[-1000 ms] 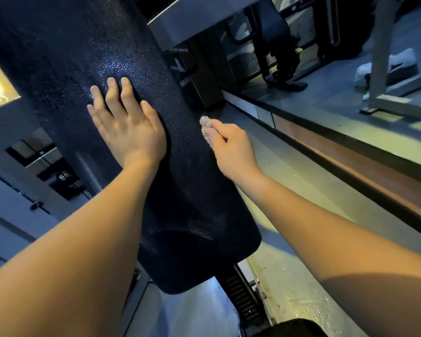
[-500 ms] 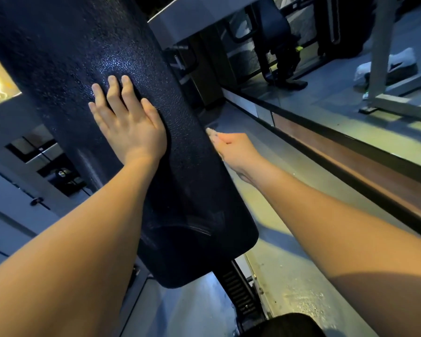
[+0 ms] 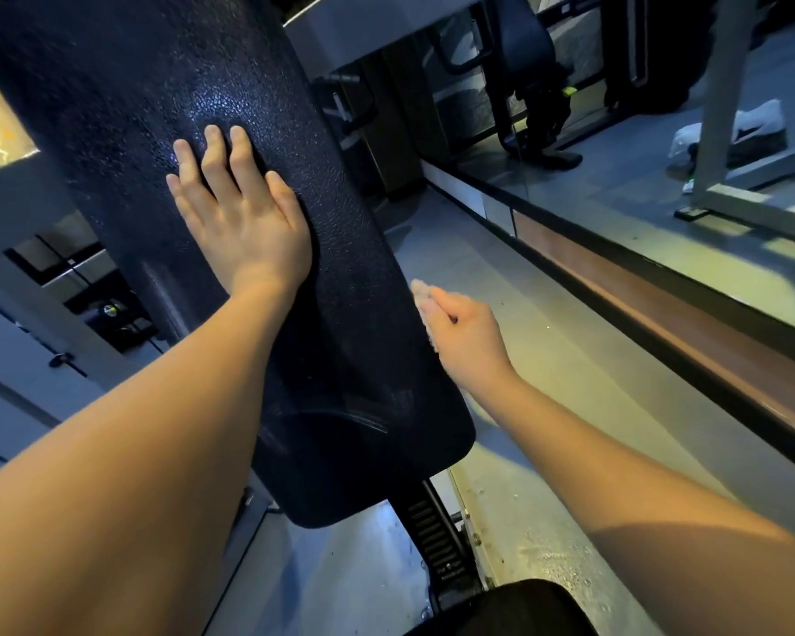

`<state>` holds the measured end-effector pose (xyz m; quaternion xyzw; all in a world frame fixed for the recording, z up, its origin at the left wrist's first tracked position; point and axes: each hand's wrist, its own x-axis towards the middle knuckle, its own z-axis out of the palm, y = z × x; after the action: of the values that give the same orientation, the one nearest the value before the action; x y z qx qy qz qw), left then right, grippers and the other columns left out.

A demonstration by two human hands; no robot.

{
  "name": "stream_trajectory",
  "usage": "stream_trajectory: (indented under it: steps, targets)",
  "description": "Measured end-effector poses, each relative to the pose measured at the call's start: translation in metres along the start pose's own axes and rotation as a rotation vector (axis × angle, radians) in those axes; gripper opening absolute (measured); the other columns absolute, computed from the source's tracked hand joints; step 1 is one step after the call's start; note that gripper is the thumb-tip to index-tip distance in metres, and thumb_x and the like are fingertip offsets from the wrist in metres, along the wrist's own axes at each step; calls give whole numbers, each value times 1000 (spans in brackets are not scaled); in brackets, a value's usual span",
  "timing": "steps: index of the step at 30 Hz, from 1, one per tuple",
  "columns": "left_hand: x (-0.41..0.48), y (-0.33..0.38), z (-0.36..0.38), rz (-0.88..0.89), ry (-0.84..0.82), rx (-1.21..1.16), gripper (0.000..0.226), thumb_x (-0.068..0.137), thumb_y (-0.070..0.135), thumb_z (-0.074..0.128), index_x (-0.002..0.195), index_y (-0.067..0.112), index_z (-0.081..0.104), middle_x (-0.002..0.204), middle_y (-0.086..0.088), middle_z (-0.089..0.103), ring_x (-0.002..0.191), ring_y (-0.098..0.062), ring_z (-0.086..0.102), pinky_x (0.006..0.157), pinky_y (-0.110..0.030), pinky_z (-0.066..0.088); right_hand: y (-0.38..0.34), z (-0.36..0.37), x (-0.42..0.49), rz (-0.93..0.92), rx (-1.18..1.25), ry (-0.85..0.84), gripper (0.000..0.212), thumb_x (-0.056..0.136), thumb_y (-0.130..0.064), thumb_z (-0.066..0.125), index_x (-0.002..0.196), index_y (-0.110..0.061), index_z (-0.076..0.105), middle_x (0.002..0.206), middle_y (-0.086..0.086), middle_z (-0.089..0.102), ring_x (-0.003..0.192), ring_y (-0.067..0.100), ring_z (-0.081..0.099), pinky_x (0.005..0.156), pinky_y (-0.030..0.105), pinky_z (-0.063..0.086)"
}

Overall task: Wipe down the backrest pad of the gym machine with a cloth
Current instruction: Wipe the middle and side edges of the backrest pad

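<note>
The black textured backrest pad (image 3: 350,314) runs from the top left down to the lower middle of the head view. My left hand (image 3: 244,213) lies flat on its upper face with straight fingers. My right hand (image 3: 460,328) is at the pad's right edge, fingers curled round a small pale cloth (image 3: 425,305). Only a sliver of the cloth shows between my hand and the pad edge; the rest is hidden in my palm.
Below the pad a black ribbed adjustment post (image 3: 432,539) leads to the dark seat (image 3: 510,608). A long mirror with a brown base rail (image 3: 652,309) runs along the right wall. Grey machine frame parts (image 3: 33,314) stand at the left. The floor (image 3: 547,360) lies between pad and mirror.
My right hand with the cloth has slid down along the pad's right edge. My left hand has stayed flat on the pad.
</note>
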<state>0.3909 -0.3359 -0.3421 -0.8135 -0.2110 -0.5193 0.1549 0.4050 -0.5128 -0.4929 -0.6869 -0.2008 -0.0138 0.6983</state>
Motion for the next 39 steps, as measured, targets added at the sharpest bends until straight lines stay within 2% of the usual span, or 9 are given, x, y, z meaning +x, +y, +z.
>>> stream_trajectory:
  steps: [3,6,13,17,21,24,30,35,39]
  targets:
    - [1,1,0,-8,-11,5,58,103,35,25,157,14,29,165,-8,27,154,-38,14,125,-54,7,55,-10,-56,129,-46,14,52,107,-32,50,56,-42,56,56,-11,53,56,10,48,60,33,40]
    - [0,1,-1,-6,-11,17,58,104,36,25,157,14,29,165,-8,27,154,-38,14,125,-55,7,79,-15,-71,320,16,-25,28,105,-30,54,99,-36,80,96,-14,77,87,15,70,88,41,57]
    - [0,1,-2,-10,-24,5,58,104,36,24,158,15,28,165,-7,26,155,-37,13,125,-54,5,64,-4,-48,244,110,-8,31,105,-33,53,94,-48,77,73,-23,68,72,-2,62,74,27,51]
    - [0,3,-2,-13,-17,2,58,103,35,25,158,15,29,165,-7,27,155,-37,14,125,-53,5,99,-11,-79,474,245,-26,23,105,-25,57,97,-32,78,112,-13,74,114,8,67,103,24,48]
    - [-1,2,-4,-11,-23,-15,58,103,36,24,158,15,29,165,-7,27,155,-37,14,125,-53,6,68,-11,-34,442,204,-95,52,93,-50,64,116,-4,69,115,19,71,113,33,66,102,53,51]
    - [-1,2,-5,-14,-28,-17,58,103,36,24,158,15,29,165,-7,26,155,-37,13,125,-53,5,58,-7,-19,329,195,-102,44,97,-49,59,112,-10,73,111,14,76,105,35,70,93,43,59]
    - [-2,3,-4,-10,-35,-8,58,104,36,23,158,15,27,165,-7,25,155,-36,12,125,-54,5,108,-18,-73,593,143,-104,49,105,-30,59,57,-22,67,55,-5,57,65,19,55,85,38,56]
    - [-2,3,-6,-11,-41,-15,59,103,36,21,158,15,26,166,-7,23,155,-36,10,126,-53,4,83,-11,-28,568,271,-105,47,90,-48,73,109,-5,77,109,7,78,108,16,71,104,47,54]
    - [-3,3,-5,-14,-25,-2,59,103,36,21,158,15,26,166,-7,23,155,-36,10,126,-53,4,102,-1,-43,567,283,-60,31,95,-52,67,107,-27,81,98,-13,79,98,8,72,101,39,56]
